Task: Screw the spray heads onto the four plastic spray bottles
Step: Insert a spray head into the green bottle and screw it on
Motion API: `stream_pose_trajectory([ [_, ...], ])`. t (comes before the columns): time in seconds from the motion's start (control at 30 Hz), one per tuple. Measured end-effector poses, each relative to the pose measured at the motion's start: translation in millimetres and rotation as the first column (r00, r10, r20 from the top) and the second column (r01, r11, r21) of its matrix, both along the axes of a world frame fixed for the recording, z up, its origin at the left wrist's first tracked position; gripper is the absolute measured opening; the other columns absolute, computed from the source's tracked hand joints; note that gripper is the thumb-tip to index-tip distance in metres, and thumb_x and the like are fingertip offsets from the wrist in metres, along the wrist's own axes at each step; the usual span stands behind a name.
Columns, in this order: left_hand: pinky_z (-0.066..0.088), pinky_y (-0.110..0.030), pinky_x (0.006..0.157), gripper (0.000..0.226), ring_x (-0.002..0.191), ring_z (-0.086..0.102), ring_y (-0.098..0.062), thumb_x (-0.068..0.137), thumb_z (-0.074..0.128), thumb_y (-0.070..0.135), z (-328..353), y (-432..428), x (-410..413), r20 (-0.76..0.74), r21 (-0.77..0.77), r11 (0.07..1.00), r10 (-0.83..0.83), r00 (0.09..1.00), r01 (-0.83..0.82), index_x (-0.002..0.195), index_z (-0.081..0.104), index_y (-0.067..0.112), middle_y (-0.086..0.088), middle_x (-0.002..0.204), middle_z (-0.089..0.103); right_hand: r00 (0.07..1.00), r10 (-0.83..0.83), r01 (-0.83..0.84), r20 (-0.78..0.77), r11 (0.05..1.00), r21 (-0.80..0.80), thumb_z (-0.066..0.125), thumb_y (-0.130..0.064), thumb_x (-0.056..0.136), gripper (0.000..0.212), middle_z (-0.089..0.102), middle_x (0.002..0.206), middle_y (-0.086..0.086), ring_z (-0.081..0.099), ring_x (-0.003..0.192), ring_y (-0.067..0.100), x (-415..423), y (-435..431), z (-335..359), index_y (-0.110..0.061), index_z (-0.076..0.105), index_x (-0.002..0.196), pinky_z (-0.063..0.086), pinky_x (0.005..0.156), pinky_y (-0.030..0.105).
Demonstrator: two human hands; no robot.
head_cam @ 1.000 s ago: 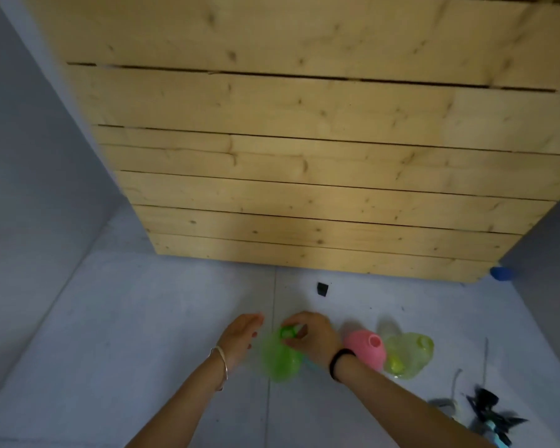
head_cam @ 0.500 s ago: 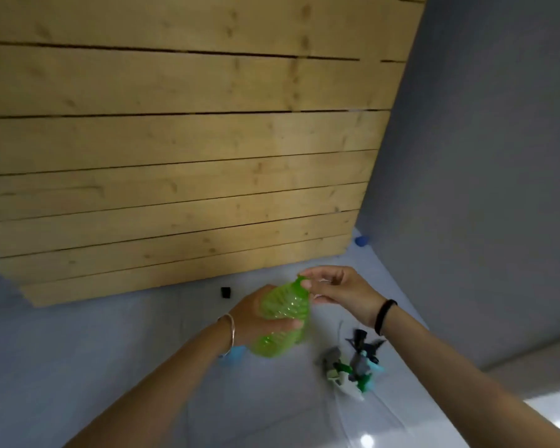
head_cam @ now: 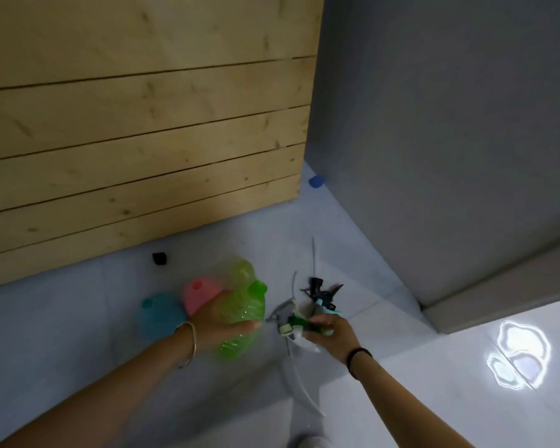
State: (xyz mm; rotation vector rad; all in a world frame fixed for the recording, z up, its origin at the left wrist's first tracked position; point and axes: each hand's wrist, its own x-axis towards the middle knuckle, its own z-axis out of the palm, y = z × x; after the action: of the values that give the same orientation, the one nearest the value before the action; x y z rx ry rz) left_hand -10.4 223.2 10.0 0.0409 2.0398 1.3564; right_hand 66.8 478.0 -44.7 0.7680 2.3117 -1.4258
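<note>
Head view: I see my left hand wrapped around the translucent green plastic bottle, lifted off the pale floor. My right hand closes on a spray head in the pile of spray heads beside it.

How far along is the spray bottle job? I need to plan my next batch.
Nothing looks finished: no bottle has a head on. The left hand holds the green bottle, neck open, while the right hand reaches into the pile of spray heads. The blue, pink and yellow-green bottles wait.
</note>
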Motion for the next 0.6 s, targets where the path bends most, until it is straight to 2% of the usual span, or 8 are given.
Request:
stream_pose_trajectory([
  [0.07, 0.056, -0.036, 0.080, 0.056, 0.093, 0.070, -0.021, 0.056, 0.086, 0.034, -10.4, 0.9, 1.2, 0.000, 0.000, 1.000, 0.010, 1.000, -0.010, 0.106, 0.064, 0.021, -0.002, 0.097, 0.074, 0.993, 0.109, -0.103, -0.044, 0.987, 0.120, 0.083, -0.022, 0.066, 0.040, 0.062, 0.101, -0.003, 0.061, 0.094, 0.017, 5.1, -3.9, -15.6, -0.014, 0.068, 0.102, 0.044, 0.074, 0.003],
  [0.13, 0.055, -0.024, 0.069, 0.047, 0.084, 0.071, -0.011, 0.059, 0.086, 0.030, -16.4, 1.2, 2.2, 0.012, 0.011, 1.000, 0.017, 1.000, -0.017, 0.100, 0.063, 0.030, 0.006, 0.088, 0.076, 0.982, 0.185, -0.171, -0.040, 0.958, 0.228, 0.083, -0.031, 0.064, 0.044, 0.063, 0.107, -0.001, 0.061, 0.098, 0.019, 8.1, -6.4, -27.4, -0.022, 0.066, 0.104, 0.048, 0.087, 0.021],
  [0.17, 0.054, -0.019, 0.064, 0.044, 0.080, 0.071, -0.007, 0.060, 0.086, 0.029, -19.9, 1.6, 2.2, 0.022, 0.025, 1.000, 0.017, 1.000, -0.018, 0.098, 0.064, 0.031, 0.009, 0.085, 0.076, 0.978, 0.207, -0.192, -0.024, 0.941, 0.277, 0.081, -0.035, 0.063, 0.045, 0.063, 0.109, -0.002, 0.059, 0.099, 0.019, 9.1, -7.1, -33.5, -0.026, 0.064, 0.104, 0.047, 0.089, 0.026],
  [0.27, 0.052, -0.015, 0.061, 0.040, 0.076, 0.071, -0.002, 0.061, 0.086, 0.028, -22.5, 3.7, 2.2, 0.043, 0.037, 0.999, 0.019, 0.999, -0.020, 0.095, 0.064, 0.030, 0.016, 0.082, 0.076, 0.970, 0.242, -0.231, 0.017, 0.899, 0.373, 0.075, -0.044, 0.066, 0.044, 0.058, 0.112, -0.005, 0.052, 0.102, 0.020, 11.1, -11.3, -45.7, -0.034, 0.059, 0.105, 0.036, 0.085, 0.023],
  [0.37, 0.053, -0.016, 0.065, 0.052, 0.080, 0.071, -0.002, 0.051, 0.087, 0.040, -20.4, 6.4, 0.7, 0.043, 0.046, 0.998, 0.039, 0.998, -0.041, 0.096, 0.064, 0.031, 0.015, 0.086, 0.076, 0.967, 0.256, -0.227, -0.006, 0.868, 0.441, 0.072, -0.044, 0.069, 0.043, 0.057, 0.113, -0.005, 0.049, 0.099, 0.019, 11.7, -12.8, -54.0, -0.031, 0.057, 0.107, 0.032, 0.081, 0.022],
  [0.47, 0.053, -0.019, 0.071, 0.063, 0.086, 0.070, -0.006, 0.045, 0.085, 0.051, -7.2, 9.1, -2.8, 0.020, 0.032, 0.998, 0.045, 0.999, -0.045, 0.100, 0.062, 0.031, 0.010, 0.090, 0.075, 0.970, 0.229, -0.175, -0.083, 0.892, 0.417, 0.075, -0.040, 0.068, 0.041, 0.060, 0.109, -0.008, 0.050, 0.101, 0.017, 9.3, -14.2, -41.7, -0.029, 0.057, 0.104, 0.029, 0.080, 0.020],
  [0.53, 0.050, -0.012, 0.066, 0.057, 0.085, 0.068, -0.003, 0.050, 0.087, 0.047, 7.2, 10.5, -5.6, -0.019, 0.016, 0.999, 0.034, 0.999, -0.034, 0.097, 0.061, 0.031, 0.012, 0.087, 0.073, 0.962, 0.203, -0.121, -0.181, 0.916, 0.382, 0.078, -0.035, 0.066, 0.041, 0.064, 0.100, -0.009, 0.052, 0.098, 0.015, 3.3, -14.7, -20.8, -0.025, 0.060, 0.101, 0.029, 0.081, 0.023],
  [0.6, 0.050, -0.013, 0.067, 0.055, 0.085, 0.065, -0.004, 0.051, 0.087, 0.045, 32.8, 10.4, -7.7, -0.078, 0.013, 0.998, 0.064, 0.995, -0.063, 0.095, 0.058, 0.029, 0.012, 0.089, 0.069, 0.932, 0.150, -0.039, -0.331, 0.947, 0.318, 0.080, -0.029, 0.066, 0.042, 0.066, 0.096, -0.009, 0.053, 0.092, 0.012, -4.6, -13.6, 18.0, -0.020, 0.063, 0.103, 0.035, 0.084, 0.023],
])
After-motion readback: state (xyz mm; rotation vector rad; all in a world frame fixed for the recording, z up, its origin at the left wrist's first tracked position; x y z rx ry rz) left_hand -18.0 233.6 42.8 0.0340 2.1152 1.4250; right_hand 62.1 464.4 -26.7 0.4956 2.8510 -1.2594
